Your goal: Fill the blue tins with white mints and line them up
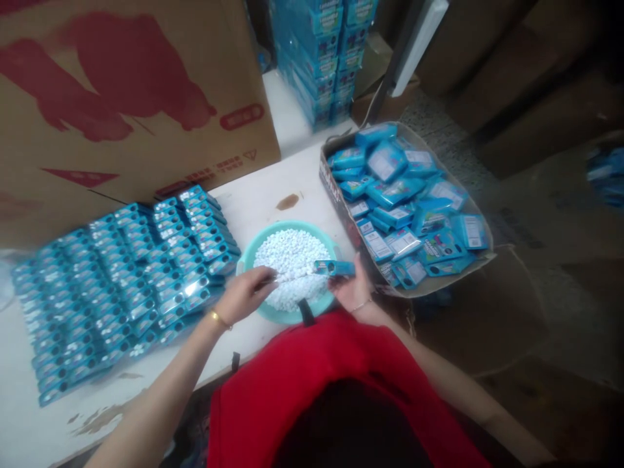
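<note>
A turquoise basin (246,250) full of small white pellets (292,250) stands on the table in front of me. My right hand (355,287) grips a small blue box (336,268) over the basin's right side, its narrow face turned up. Over the left rim, my left hand (247,292) has its fingers pinched together. A thin pale streak runs from those fingertips towards the box, too blurred to name.
Rows of blue boxes (121,279) stand packed at the left. An open carton (341,195) at the right is heaped with blue packets (404,201). Behind are a big brown carton (195,78) and stacked blue packs (316,65) on the white table (263,195).
</note>
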`<action>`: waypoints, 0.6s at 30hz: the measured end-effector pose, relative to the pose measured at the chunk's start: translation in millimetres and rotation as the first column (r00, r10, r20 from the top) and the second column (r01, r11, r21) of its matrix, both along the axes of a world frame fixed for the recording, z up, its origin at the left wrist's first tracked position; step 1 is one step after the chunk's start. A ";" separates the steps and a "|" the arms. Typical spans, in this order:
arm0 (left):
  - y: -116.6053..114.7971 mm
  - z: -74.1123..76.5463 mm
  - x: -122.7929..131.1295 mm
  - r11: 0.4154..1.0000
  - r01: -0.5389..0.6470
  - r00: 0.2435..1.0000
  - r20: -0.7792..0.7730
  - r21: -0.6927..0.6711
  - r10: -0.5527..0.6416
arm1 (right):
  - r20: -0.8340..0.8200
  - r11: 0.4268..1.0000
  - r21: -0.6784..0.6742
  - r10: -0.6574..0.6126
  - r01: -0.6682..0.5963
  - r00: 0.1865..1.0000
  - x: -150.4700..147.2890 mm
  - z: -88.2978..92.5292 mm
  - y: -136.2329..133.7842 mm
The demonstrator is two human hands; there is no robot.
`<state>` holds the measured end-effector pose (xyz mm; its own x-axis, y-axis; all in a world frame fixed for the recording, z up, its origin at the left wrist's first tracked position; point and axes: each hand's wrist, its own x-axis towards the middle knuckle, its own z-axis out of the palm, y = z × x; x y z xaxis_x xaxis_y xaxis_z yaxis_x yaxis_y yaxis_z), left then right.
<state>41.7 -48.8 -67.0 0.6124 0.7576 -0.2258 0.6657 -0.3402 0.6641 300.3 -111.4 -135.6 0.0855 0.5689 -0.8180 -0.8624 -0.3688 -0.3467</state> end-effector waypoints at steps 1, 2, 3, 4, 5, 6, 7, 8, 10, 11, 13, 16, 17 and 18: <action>1.5 10.1 3.9 0.999 0.024 0.999 -0.027 0.025 -0.023 | -0.010 1.000 0.007 0.017 -0.017 1.000 -3.6 -0.7 1.1; 2.9 18.8 9.0 0.997 0.048 0.997 -0.062 0.053 -0.044 | -0.020 0.999 0.017 0.032 -0.032 0.999 -7.1 -1.1 2.1; 4.0 26.4 15.0 0.994 0.077 0.992 -0.104 0.080 -0.069 | -0.031 0.999 0.027 0.045 -0.044 0.998 -10.4 -1.2 3.0; 4.8 33.3 22.0 0.988 0.111 0.984 -0.152 0.105 -0.094 | -0.040 0.998 0.036 0.055 -0.054 0.998 -13.4 -1.2 3.8; 5.2 39.8 29.7 0.981 0.145 0.971 -0.208 0.128 -0.116 | -0.046 0.997 0.042 0.061 -0.059 0.997 -15.9 -1.0 4.5; 4.9 46.4 37.9 0.973 0.179 0.953 -0.273 0.148 -0.134 | -0.051 0.997 0.045 0.062 -0.060 0.997 -17.9 -0.8 5.0; 4.0 53.3 46.5 0.963 0.213 0.927 -0.344 0.165 -0.146 | -0.055 0.997 0.044 0.063 -0.060 0.996 -19.4 -0.7 5.5; 2.5 60.6 55.1 0.951 0.247 0.897 -0.414 0.185 -0.153 | -0.061 0.997 0.039 0.062 -0.060 0.996 -20.6 -0.8 5.8; -2.1 76.7 70.1 0.923 0.309 0.840 -0.521 0.229 -0.151 | -0.082 0.997 0.024 0.071 -0.069 0.994 -21.8 -1.7 5.8; -4.6 85.2 75.5 0.909 0.334 0.821 -0.550 0.250 -0.150 | -0.096 0.997 0.015 0.079 -0.078 0.992 -22.0 -2.4 5.7; -8.4 100.8 79.6 0.887 0.368 0.809 -0.567 0.280 -0.157 | -0.125 0.996 -0.003 0.092 -0.093 0.988 -22.0 -3.9 5.1; -7.4 111.7 68.7 0.883 0.353 0.832 -0.535 0.310 -0.145 | -0.161 0.995 -0.011 0.095 -0.098 0.982 -22.0 -5.0 4.3; -5.4 109.2 62.5 0.890 0.325 0.855 -0.501 0.321 -0.131 | -0.172 0.995 -0.007 0.098 -0.101 0.980 -22.3 -5.0 4.1; -3.4 103.0 56.6 0.900 0.285 0.885 -0.450 0.329 -0.116 | -0.187 0.994 0.001 0.109 -0.111 0.976 -23.0 -4.9 3.8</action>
<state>98.3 -52.2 36.0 0.6756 0.7056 -0.2138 0.7361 -0.6623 0.1398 277.2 -107.6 -140.5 -0.1319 0.5585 -0.8190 -0.8654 -0.4678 -0.1796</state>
